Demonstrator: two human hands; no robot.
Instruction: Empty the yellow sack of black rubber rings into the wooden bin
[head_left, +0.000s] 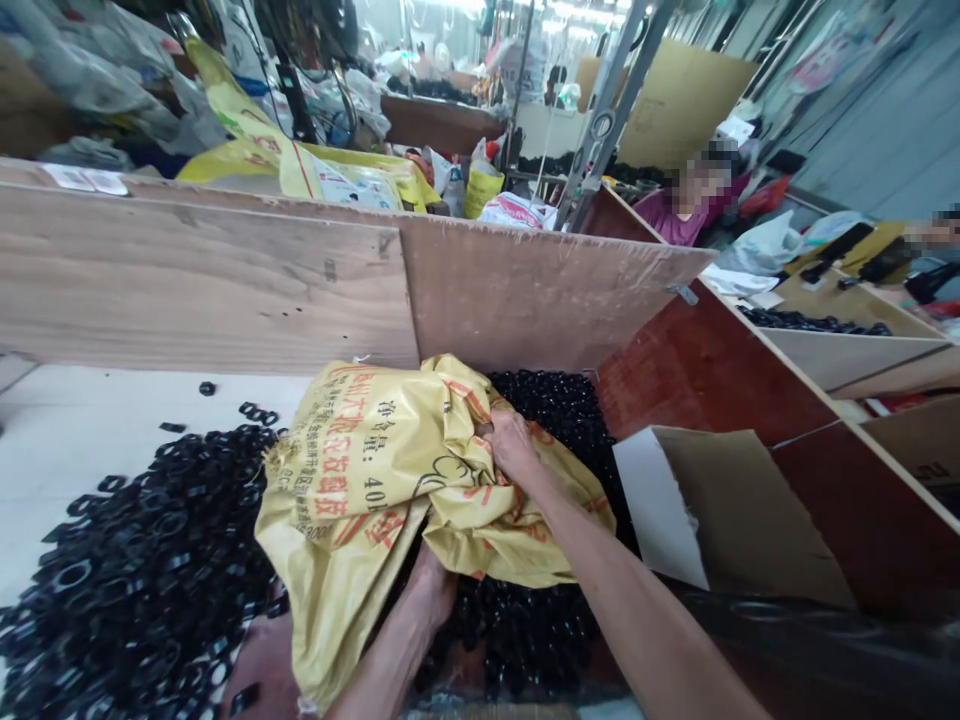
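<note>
A yellow woven sack (337, 430) with red and black printing lies crumpled across the middle of the wooden bin. My right hand (511, 445) is closed on a bunched fold of it near the right end. Lower down, my left hand (439, 590) reaches under a fold of the same sack, its fingers hidden by the cloth. Small black ring-shaped parts (150, 560) are heaped to the left of the sack. More black parts (555, 410) lie behind the sack and below it, close to both hands.
Wooden boards (510, 290) wall the bin at the back, and a reddish-brown panel (690, 370) closes the right side. A cardboard piece (742, 510) leans there. Beyond the wall are bags, metal posts and a person in a purple top (679, 225).
</note>
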